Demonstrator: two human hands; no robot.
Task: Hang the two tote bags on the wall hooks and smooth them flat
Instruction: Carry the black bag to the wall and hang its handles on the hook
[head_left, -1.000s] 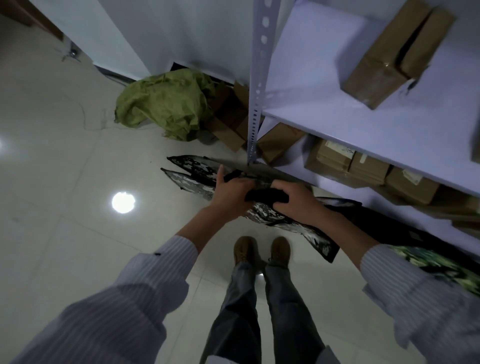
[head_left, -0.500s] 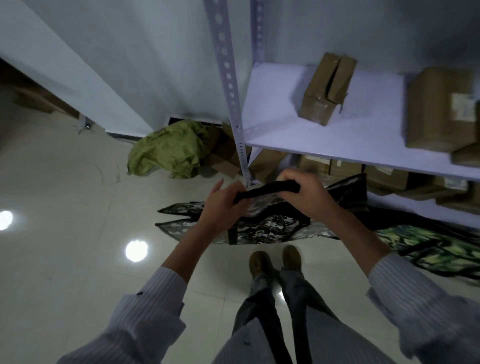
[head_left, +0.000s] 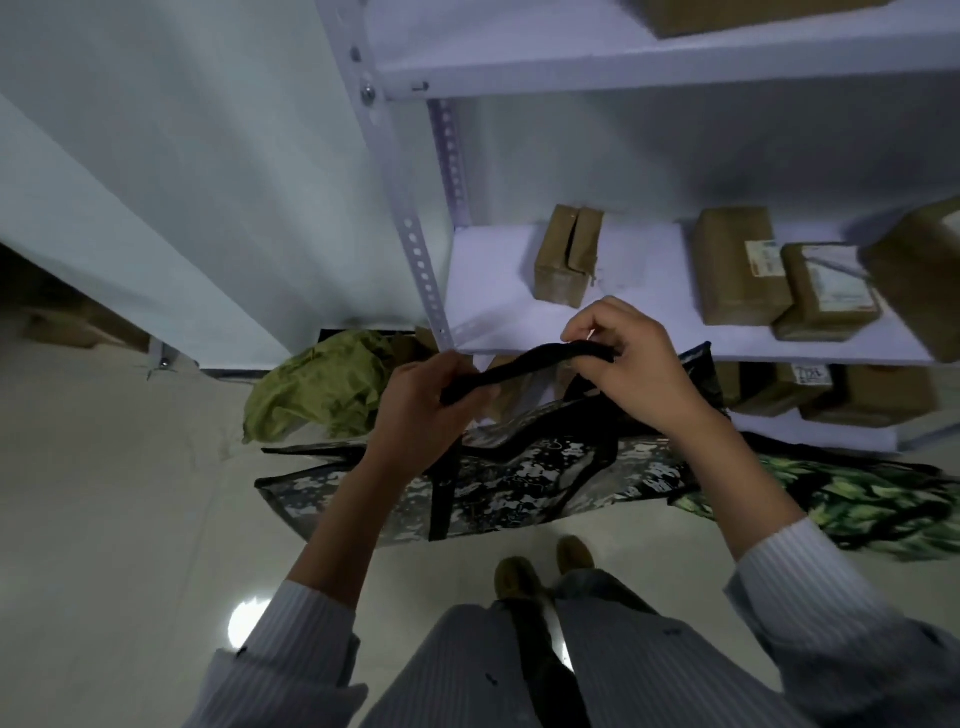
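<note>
Your left hand (head_left: 421, 410) and right hand (head_left: 631, 364) pinch the black strap (head_left: 524, 365); raised carelessly, the tote (head_left: 519, 483) could catch the shelf (head_left: 493, 283) at twelve o'clock.

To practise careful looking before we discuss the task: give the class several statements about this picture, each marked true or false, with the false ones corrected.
1. Both the left hand and the right hand hold the black handle of the grey camouflage tote. True.
2. The green leaf-print tote hangs on a wall hook. False: it lies low at the right, and no hook is in view.
3. Cardboard boxes stand on the white shelf. True.
4. The crumpled green sack sits on that shelf. False: it lies on the floor beside the shelf post.
</note>
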